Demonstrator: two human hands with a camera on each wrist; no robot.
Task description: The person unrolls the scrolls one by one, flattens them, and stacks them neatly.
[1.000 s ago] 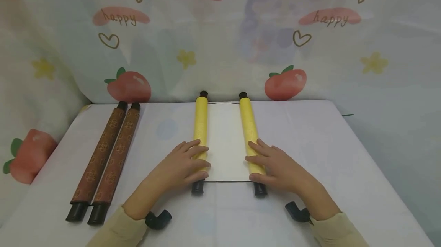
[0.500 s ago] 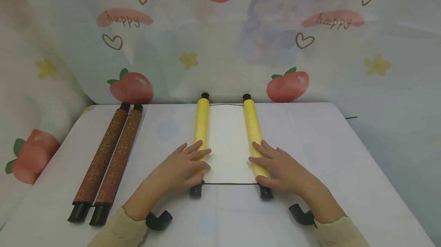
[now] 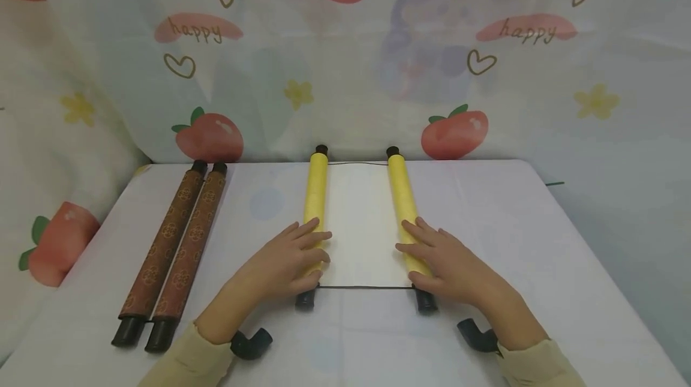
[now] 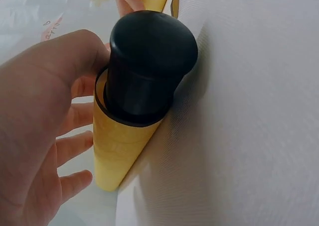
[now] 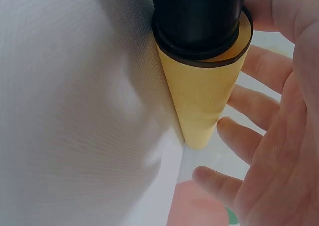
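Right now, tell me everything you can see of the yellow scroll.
The yellow scroll lies partly unrolled on the white tabletop: a plain, paper-like white sheet, with thin dark near and far edges, spans the left roll and the right roll, both yellow. Black, plastic-looking knobs stick out of their ends. The left hand rests on the left roll, the right hand on the right.

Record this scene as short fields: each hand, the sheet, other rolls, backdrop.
left hand: fingers spread across the left yellow roll
right hand: fingers spread across the right yellow roll
white sheet: stretched between the yellow rolls
brown rolls: two, patterned, side by side, left of the left hand
backdrop: printed with fruit, hearts, "happy"
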